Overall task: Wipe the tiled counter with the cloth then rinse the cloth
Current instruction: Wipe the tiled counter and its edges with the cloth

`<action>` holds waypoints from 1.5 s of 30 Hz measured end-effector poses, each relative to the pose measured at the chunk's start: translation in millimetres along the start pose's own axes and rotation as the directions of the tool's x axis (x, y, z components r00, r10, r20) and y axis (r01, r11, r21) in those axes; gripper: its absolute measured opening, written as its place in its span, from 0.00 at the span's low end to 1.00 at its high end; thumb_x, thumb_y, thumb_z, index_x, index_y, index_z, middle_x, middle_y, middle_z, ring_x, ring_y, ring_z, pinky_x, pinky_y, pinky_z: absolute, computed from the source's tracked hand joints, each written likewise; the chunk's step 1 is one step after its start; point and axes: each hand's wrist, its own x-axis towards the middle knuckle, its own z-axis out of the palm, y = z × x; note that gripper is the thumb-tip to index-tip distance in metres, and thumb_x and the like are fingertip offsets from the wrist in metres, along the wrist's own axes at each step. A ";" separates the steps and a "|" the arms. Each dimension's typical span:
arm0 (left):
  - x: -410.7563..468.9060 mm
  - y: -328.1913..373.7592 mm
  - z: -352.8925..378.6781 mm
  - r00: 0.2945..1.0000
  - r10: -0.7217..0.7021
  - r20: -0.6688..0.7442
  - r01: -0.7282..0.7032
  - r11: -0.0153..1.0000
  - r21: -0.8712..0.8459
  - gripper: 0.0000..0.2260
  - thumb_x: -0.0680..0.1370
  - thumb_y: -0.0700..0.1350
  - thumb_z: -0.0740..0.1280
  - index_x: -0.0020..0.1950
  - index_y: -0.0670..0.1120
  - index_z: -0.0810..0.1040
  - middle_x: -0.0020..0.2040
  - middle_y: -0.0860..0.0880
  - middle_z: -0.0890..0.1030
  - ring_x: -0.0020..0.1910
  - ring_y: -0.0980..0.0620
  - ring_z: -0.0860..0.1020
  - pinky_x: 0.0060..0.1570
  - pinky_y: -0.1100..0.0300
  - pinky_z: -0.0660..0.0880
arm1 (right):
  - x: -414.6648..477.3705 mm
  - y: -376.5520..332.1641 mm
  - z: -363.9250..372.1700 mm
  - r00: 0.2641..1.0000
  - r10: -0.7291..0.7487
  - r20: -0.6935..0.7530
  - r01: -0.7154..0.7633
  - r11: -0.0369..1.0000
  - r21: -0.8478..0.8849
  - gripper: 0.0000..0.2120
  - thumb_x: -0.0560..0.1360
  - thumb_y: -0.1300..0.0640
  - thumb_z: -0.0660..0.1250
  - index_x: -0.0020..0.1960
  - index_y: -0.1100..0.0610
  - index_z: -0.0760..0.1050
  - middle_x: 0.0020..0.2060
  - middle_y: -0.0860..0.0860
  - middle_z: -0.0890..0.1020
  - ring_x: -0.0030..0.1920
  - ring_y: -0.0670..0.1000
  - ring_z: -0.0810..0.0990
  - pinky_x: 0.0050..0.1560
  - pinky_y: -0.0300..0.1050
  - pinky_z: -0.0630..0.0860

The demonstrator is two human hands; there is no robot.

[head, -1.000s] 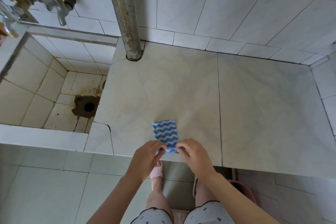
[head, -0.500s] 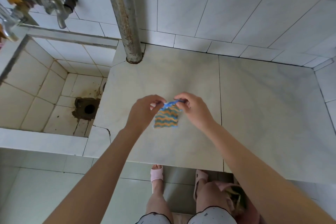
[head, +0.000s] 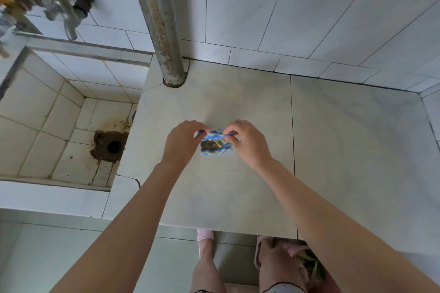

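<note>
The left hand (head: 184, 144) and the right hand (head: 248, 143) each pinch the upper edge of the cloth (head: 216, 147) with the fingertips. The other fingers are curled in. The two pinches are close together, so the edge between them sags a little. The small cloth has blue waves and an orange-brown area, and it hangs just below the fingertips, over the middle of the tiled counter (head: 352, 154). I judge that the person is opening or turning the cloth to get a face ready for wiping. To do this well, the pinches should move apart until the edge is straight. Then the cloth should be laid flat under the fingers and pressed with the palm, wiping from the wall beyond the fingers toward the body. For rinsing, the sink (head: 45, 126) and the tap (head: 67, 16) are well to the left of the fingers. The cloth is blurred, so I cannot tell if its lower edge touches the counter, or if the brown colour is dirt or pattern. The thumb tips are hidden behind the knuckles.
</note>
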 end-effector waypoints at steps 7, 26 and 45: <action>11.8 7.1 4.3 0.995 -0.065 -0.082 0.055 0.991 -0.119 0.06 0.76 0.42 0.66 0.46 0.51 0.81 0.45 0.55 0.82 0.46 0.54 0.78 0.49 0.59 0.73 | 25.7 -2.5 -5.6 0.995 -0.060 -0.084 0.054 0.996 -0.073 0.05 0.74 0.61 0.64 0.46 0.55 0.79 0.43 0.50 0.79 0.46 0.51 0.78 0.43 0.44 0.71; 18.7 -14.5 22.7 0.996 0.086 -0.019 -0.087 0.996 -0.013 0.06 0.74 0.43 0.67 0.46 0.52 0.82 0.46 0.55 0.82 0.48 0.57 0.75 0.50 0.64 0.69 | 33.5 32.7 2.5 0.928 -0.371 0.029 0.369 0.908 -0.200 0.07 0.71 0.62 0.62 0.43 0.55 0.77 0.39 0.51 0.78 0.42 0.53 0.74 0.45 0.42 0.66; -62.8 -77.4 3.9 0.959 -0.092 -0.269 0.159 0.958 0.240 0.20 0.80 0.42 0.59 0.73 0.46 0.64 0.75 0.45 0.60 0.76 0.50 0.55 0.75 0.50 0.49 | 8.5 -0.2 83.1 0.978 -0.131 0.162 0.184 0.907 -0.379 0.28 0.82 0.45 0.40 0.73 0.58 0.62 0.72 0.55 0.64 0.73 0.56 0.61 0.70 0.54 0.55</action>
